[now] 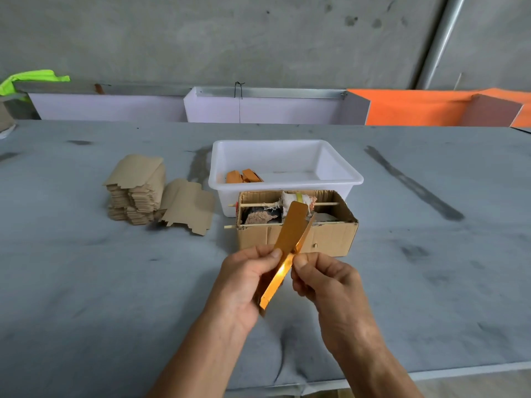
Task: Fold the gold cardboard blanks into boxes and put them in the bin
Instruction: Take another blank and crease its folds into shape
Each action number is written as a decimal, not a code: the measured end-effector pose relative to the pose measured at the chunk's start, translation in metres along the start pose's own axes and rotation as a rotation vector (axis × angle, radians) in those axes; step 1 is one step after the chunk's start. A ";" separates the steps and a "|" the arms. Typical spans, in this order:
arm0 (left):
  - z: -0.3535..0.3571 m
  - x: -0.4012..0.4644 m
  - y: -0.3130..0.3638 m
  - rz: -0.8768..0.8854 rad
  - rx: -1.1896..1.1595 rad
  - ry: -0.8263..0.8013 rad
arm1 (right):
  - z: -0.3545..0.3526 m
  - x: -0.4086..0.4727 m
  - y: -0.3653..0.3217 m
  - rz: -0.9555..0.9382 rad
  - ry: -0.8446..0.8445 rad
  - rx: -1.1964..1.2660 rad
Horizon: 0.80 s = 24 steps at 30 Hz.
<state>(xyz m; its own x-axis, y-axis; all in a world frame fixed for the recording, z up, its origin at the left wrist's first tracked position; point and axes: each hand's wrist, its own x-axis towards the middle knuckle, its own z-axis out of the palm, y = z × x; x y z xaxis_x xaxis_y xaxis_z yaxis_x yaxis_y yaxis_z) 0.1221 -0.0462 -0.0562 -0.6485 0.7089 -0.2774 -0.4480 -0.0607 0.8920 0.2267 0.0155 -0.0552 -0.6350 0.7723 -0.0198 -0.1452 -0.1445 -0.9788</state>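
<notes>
A gold cardboard blank (288, 239) stands edge-on between my hands above the grey table, its shiny side catching light. My left hand (244, 280) grips its left side, thumb on the gold face. My right hand (324, 280) pinches the right flap. A stack of flat blanks (135, 188), brown side up, lies at the left, with one loose blank (188, 206) leaning beside it. The white plastic bin (344, 175) behind holds two folded gold boxes (242, 176) at its left end.
A brown cardboard carton (330, 238) with sticks through it and cloth-wrapped things inside stands right in front of the bin, just beyond my hands. White and orange panels line the far table edge. Dark smears mark the grey table cloth (86, 282).
</notes>
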 end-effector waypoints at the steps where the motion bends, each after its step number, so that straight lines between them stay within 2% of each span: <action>1: 0.000 0.000 0.000 -0.036 -0.040 -0.031 | 0.000 -0.001 0.002 -0.005 -0.035 0.067; 4: 0.000 -0.002 0.003 -0.092 -0.079 -0.086 | 0.000 -0.002 0.004 -0.018 -0.100 0.183; 8: 0.002 -0.005 0.008 -0.042 -0.064 -0.080 | 0.000 0.001 0.001 -0.013 -0.123 0.261; 14: 0.005 -0.008 0.009 0.141 0.094 0.100 | 0.000 -0.001 0.000 0.020 0.103 0.092; 16: 0.006 -0.009 0.008 0.212 0.138 0.134 | 0.001 -0.003 -0.001 -0.011 0.131 0.045; 19: 0.008 -0.011 0.007 0.289 0.164 0.134 | 0.002 -0.001 -0.003 -0.065 0.122 0.003; 24: 0.009 -0.015 0.007 0.311 0.158 0.061 | -0.001 0.001 -0.002 -0.055 0.034 0.021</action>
<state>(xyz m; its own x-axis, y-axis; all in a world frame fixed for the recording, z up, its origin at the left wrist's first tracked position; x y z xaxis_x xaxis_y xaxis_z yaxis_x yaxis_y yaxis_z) 0.1342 -0.0506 -0.0428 -0.7768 0.6298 -0.0009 -0.1262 -0.1542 0.9800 0.2267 0.0170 -0.0534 -0.5996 0.7999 0.0262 -0.1953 -0.1144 -0.9741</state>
